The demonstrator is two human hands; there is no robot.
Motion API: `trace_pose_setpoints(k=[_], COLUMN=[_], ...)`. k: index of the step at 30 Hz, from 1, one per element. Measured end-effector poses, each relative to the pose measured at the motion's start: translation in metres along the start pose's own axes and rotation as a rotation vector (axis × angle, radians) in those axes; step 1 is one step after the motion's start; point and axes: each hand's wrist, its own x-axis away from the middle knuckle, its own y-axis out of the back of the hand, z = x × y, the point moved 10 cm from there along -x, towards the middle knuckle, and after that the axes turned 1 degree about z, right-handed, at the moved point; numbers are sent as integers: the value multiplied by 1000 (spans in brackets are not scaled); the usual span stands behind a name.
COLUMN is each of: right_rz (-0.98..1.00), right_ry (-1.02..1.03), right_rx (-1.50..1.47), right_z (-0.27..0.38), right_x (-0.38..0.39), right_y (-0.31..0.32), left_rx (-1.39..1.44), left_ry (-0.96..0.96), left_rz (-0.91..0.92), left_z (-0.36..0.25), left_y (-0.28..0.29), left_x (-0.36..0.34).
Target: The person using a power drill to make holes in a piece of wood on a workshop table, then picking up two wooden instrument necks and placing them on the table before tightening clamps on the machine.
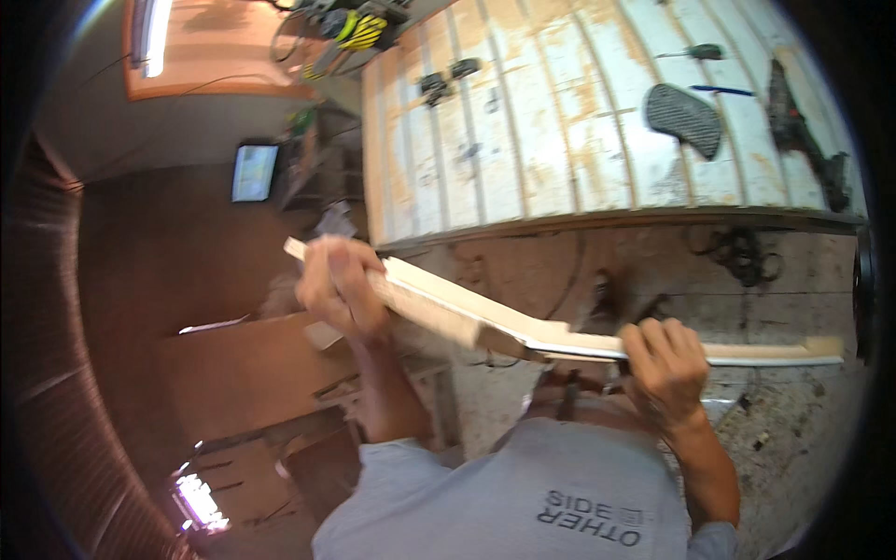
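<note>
**While the left hand point(341, 285) and right hand point(665, 369) grip it, a bent wooden piece point(551, 332) spans the wearer's front.**

The piece is held in the air, between the grey shirt point(504, 495) and the near edge of the white slatted surface point(541, 121). Its long axis runs roughly crosswise, with a bend between the hands: the left arm of the piece slants up and away to the upper left, while the right arm points almost straight right. The left hand is closed near the left end, blurred; the right hand is wrapped around the right arm, its far end projecting beyond the fingers. Whether the parts are joined cannot be told.
</note>
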Motion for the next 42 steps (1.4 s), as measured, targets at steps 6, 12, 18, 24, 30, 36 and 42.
trace_pose_setpoints(k=[6, 12, 18, 24, 30, 36, 42], right_rz=[120, 122, 211, 289, 329, 287, -38], right_ry=[-73, -250, -365, -433, -487, -492, -461], right_rx=[-71, -108, -120, -95, -94, -83, -44], right_z=[-52, -106, -148, -172, -187, -184, -137], right_x=[-27, -31, -26, -28, -26, -21, -90], right_y=[-39, -74, -105, -114, -122, -117, -74], left_rx=[-192, -210, -141, -101, -39, 23, 78], left_ry=[22, 8, 85, 145, 195, 218, 143], left_rz=[344, 581, 690, 787, 770, 701, 569], left_z=[38, 72, 88, 99, 103, 115, 114], left_y=[-156, -289, -365, -408, -420, -426, -423], left_x=[-58, -60, -38, -19, -16, -7, -7])
